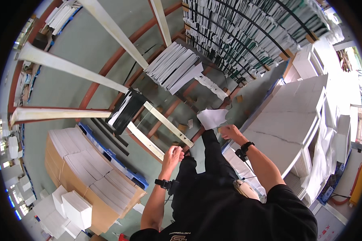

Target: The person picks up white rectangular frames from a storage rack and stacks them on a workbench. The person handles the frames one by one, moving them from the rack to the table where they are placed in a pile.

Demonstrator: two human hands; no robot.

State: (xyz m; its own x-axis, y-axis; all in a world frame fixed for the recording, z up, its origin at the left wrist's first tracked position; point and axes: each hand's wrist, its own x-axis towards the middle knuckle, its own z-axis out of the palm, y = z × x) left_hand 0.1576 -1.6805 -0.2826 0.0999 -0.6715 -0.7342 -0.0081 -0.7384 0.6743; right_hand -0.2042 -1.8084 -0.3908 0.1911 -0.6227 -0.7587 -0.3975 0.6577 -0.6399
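My left hand [173, 158] is closed, its fingers curled above my left leg near the end of a cream beam [169, 124]. What it holds, if anything, is hidden. My right hand [232, 133] is also closed, held out beside the stacked slabs; I cannot make out anything in its fingers. Just past it is a white sheet [212, 118] with a bent edge, over the front of my right foot. Whether that hand touches the sheet is unclear. Both wrists wear black bands.
A red-brown metal frame [173, 108] with cream bars bears a bundle of white strips [171, 66] and a black-wrapped bundle [126, 110]. Marble-patterned slabs [285, 112] are stacked at right, cartoned white boards [88, 160] on a blue pallet [108, 150] at left. Packed panels [245, 32] stand behind.
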